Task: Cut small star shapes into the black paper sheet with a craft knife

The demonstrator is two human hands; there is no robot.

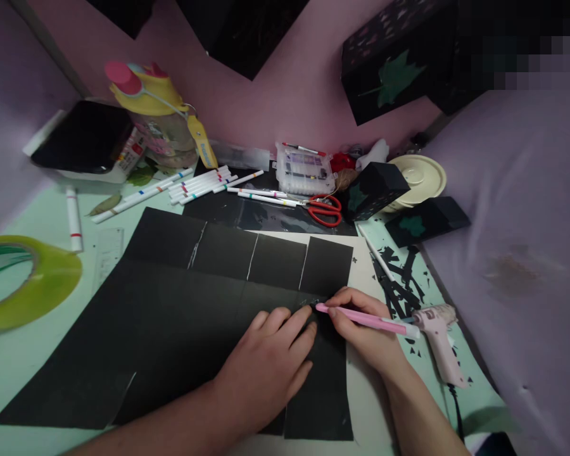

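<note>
Two hands close together: left hand [268, 351] pressed flat on the black sheet [137, 316], right hand [369, 339] pinching a pink pen-like tool [365, 318], tip near pale marks [308, 301]. Probably fine cutting or marking; next stroke likely needs the sheet held still. Sheet overlaps a pale board [367, 399]; glue gun [440, 342] rightward.

There are two hands [266, 364] [363, 329], one pink pen-like tool [371, 320], four far card flaps [278, 258] and one glue gun [439, 345].

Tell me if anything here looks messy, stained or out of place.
Black paper scraps lie strewn right of the black sheet, around the glue gun, making that side look untidy. A brownish patch also stands out on the plain purple surface at right.
</note>
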